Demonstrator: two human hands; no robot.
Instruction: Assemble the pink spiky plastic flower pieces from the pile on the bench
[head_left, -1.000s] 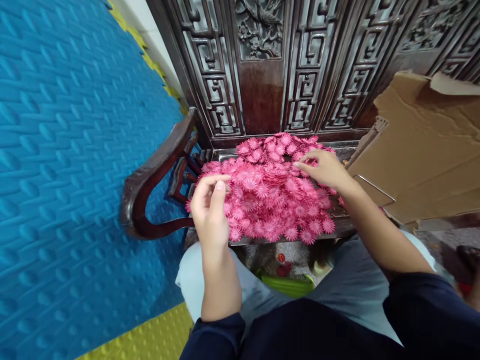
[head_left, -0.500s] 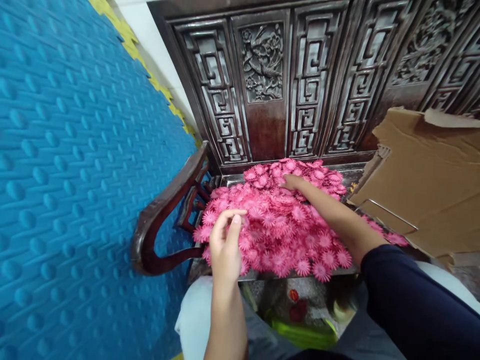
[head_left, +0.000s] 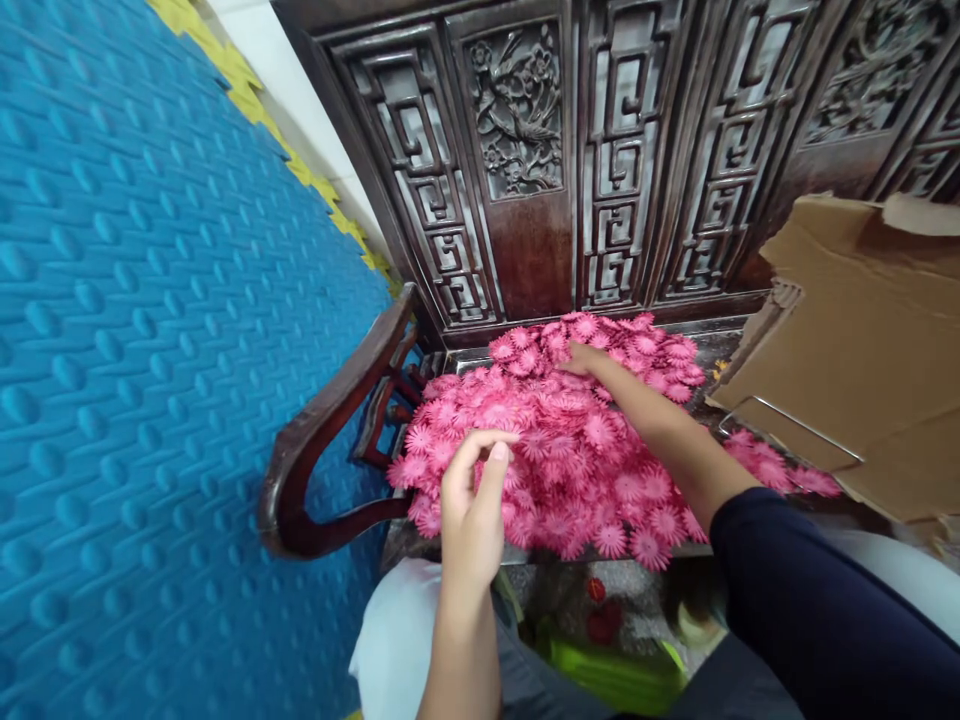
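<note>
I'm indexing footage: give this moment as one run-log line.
left hand: near spiky pink flower heap, hold unclear | right hand: at heap's far side, hold unclear | heap: on dark carved wooden bench

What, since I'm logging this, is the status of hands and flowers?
Left hand before pink flowers. Right hand at their far side. Both grasps unclear. Cardboard at right, apart from hands.
</note>
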